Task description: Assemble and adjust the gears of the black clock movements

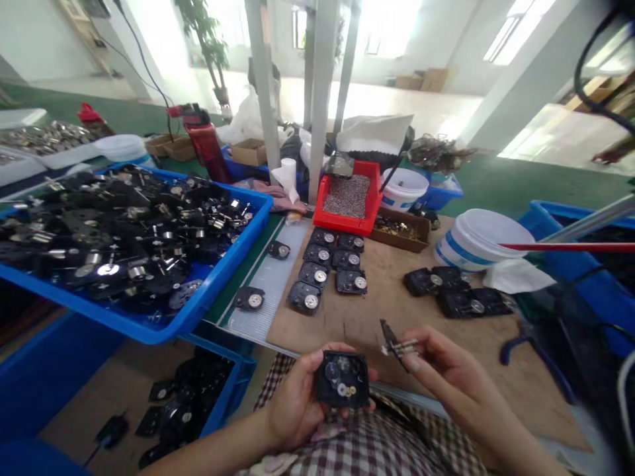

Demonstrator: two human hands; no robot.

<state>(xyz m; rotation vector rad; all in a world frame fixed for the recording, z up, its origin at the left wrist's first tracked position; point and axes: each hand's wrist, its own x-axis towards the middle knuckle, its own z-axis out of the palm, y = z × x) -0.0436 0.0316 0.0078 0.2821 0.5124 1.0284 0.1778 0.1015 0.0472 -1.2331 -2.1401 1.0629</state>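
My left hand [292,404] grips an open black square gear housing [331,390] low in front of my body. Small white and yellowish gears [346,390] show inside it. To its right, my right hand [446,367] pinches a thin black plate with metal shafts [391,342], tilted nearly edge-on and apart from the housing. Beyond my hands, several closed black gear housings [311,272] with silver discs lie in two columns on the brown board [381,304]. Two black units, one of them a loose housing [250,299], lie to the left of the columns.
A blue tray [186,320] piled with black plates and metal parts stands at left, above a blue crate [243,377]. Behind the board are a red bin [323,221] of small metal pieces and a cardboard box [419,235]. A white bucket [476,231], more black units [454,297] and blue-handled pliers [536,357] are at right.
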